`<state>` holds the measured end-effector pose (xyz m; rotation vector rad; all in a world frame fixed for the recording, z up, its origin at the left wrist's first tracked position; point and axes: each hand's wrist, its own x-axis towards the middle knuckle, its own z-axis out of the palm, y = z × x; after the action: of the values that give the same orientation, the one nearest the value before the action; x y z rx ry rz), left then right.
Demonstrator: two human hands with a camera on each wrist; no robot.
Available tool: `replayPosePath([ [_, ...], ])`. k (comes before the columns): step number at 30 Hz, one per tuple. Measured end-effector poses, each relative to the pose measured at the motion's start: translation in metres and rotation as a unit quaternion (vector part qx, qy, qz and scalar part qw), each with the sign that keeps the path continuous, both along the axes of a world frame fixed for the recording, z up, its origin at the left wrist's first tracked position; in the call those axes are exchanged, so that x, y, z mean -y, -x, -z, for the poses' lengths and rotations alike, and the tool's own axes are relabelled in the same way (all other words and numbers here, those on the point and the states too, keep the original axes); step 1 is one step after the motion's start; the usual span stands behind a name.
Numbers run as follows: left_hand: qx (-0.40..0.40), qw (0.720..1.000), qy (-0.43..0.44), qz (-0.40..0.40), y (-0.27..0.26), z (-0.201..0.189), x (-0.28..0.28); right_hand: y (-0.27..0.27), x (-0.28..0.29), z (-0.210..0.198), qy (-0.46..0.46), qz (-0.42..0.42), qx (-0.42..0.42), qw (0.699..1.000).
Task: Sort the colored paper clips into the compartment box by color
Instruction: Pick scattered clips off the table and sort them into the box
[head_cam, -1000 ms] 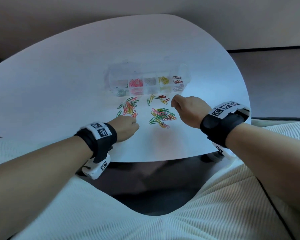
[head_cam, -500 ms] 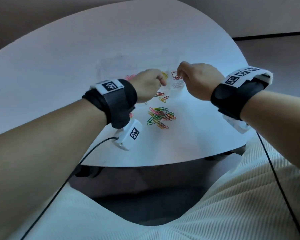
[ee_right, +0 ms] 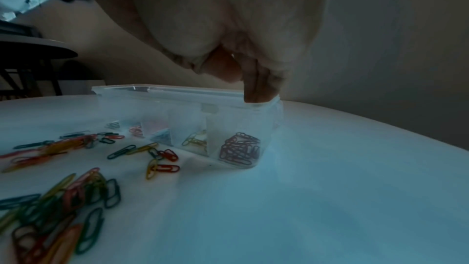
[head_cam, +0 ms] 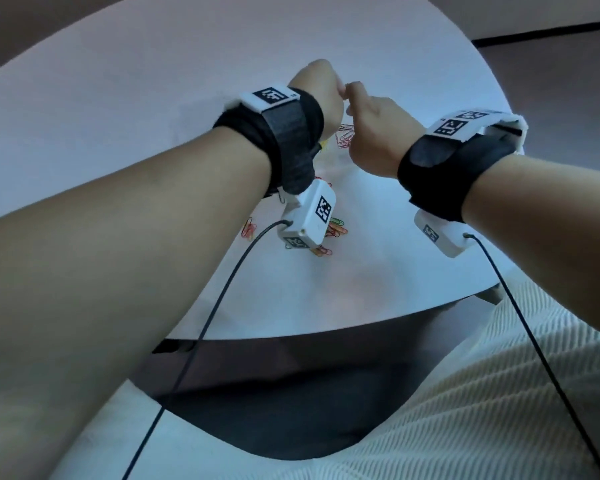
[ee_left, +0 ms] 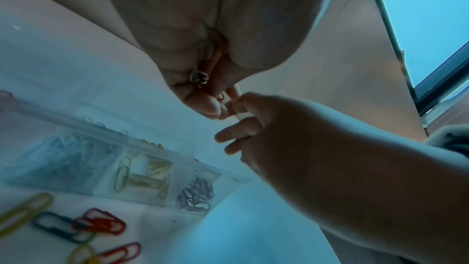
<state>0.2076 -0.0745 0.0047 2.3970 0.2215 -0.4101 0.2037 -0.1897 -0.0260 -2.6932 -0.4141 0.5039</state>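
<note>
My left hand hangs above the clear compartment box, its curled fingers holding several paper clips; a red clip end sticks out at its fingertips. My right hand meets those fingertips from the right. In the right wrist view its fingers point down over the box's right end. Whether they pinch a clip is hidden. Red clips fill the rightmost compartment, and yellow clips lie in the one to its left. In the head view my hands hide most of the box.
A loose pile of mixed coloured clips lies on the white table in front of the box, partly under my left wrist camera. Cables hang from both wrists over the table's near edge.
Both hands have risen from the loose clips on the table and come together above the box's right end. The left hand went from the pile to the right hand's fingertips.
</note>
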Motion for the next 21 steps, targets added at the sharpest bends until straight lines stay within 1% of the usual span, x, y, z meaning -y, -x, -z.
replayPosePath([
  [5, -0.01, 0.996, 0.076, -0.052, -0.005, 0.018, 0.019, 0.003, 0.022, -0.005, -0.022, 0.025, 0.084, 0.996],
  [9, -0.039, 0.992, 0.117, -0.031, 0.001, 0.023, 0.031, 0.007, 0.038, -0.009, -0.008, 0.023, 0.142, 0.99],
  [12, -0.03, 0.989, 0.141, -0.033, 0.005, 0.022, 0.029, 0.011, 0.043, -0.012, 0.002, 0.0, 0.172, 0.985],
  [14, 0.008, 0.989, 0.14, -0.052, 0.009, 0.018, 0.022, 0.015, 0.041, -0.012, 0.02, -0.036, 0.165, 0.985],
  [17, 0.084, 0.987, 0.111, -0.076, 0.022, 0.009, 0.003, 0.025, 0.031, -0.009, 0.045, -0.107, 0.132, 0.984],
  [19, 0.091, 0.989, 0.083, -0.079, 0.036, 0.008, -0.012, 0.033, 0.024, 0.001, 0.071, -0.145, 0.108, 0.981],
  [21, 0.076, 0.994, 0.037, -0.071, 0.052, 0.013, -0.026, 0.039, 0.018, 0.017, 0.087, -0.16, 0.08, 0.98],
])
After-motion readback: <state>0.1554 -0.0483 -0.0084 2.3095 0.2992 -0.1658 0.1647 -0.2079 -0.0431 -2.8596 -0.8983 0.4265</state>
